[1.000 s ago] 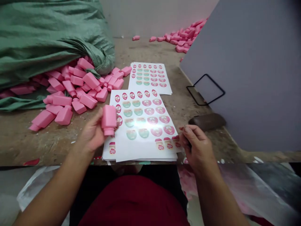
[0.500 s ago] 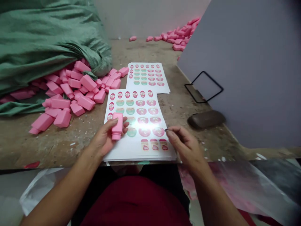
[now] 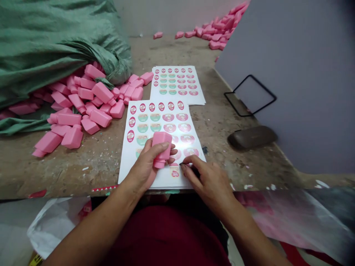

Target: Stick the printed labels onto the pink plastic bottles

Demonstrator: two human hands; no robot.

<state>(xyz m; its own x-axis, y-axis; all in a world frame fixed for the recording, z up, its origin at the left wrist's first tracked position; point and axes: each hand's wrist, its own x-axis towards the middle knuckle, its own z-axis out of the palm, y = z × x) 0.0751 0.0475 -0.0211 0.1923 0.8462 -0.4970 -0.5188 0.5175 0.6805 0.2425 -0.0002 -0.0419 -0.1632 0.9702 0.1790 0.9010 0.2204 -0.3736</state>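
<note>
My left hand point(image 3: 148, 162) is closed round a pink plastic bottle point(image 3: 161, 146), its neck pointing down toward me. Under it lies a sheet of stickers point(image 3: 126, 166) printed with pink and green labels, on top of a stack. My right hand point(image 3: 208, 175) is closed in a pinch over the sheet's lower right, beside a small label point(image 3: 174, 172) in the bottom row. A small dark thin tool point(image 3: 182, 164) pokes out at its fingertips; most of it is hidden by the fingers. The two hands are close together but apart.
Several pink bottles point(image 3: 101, 92) spill from a green sack point(image 3: 63, 33) at left. Another sticker stack point(image 3: 199, 96) lies behind. A brown case point(image 3: 252, 137) and black wire frame point(image 3: 249, 96) are at right, near a grey panel point(image 3: 299, 74). More bottles point(image 3: 222, 31) are piled at the back.
My left hand has moved right with the bottle, across the sheet. My right hand has shifted left from the sheet's right edge to its bottom row of labels. The view has turned slightly.
</note>
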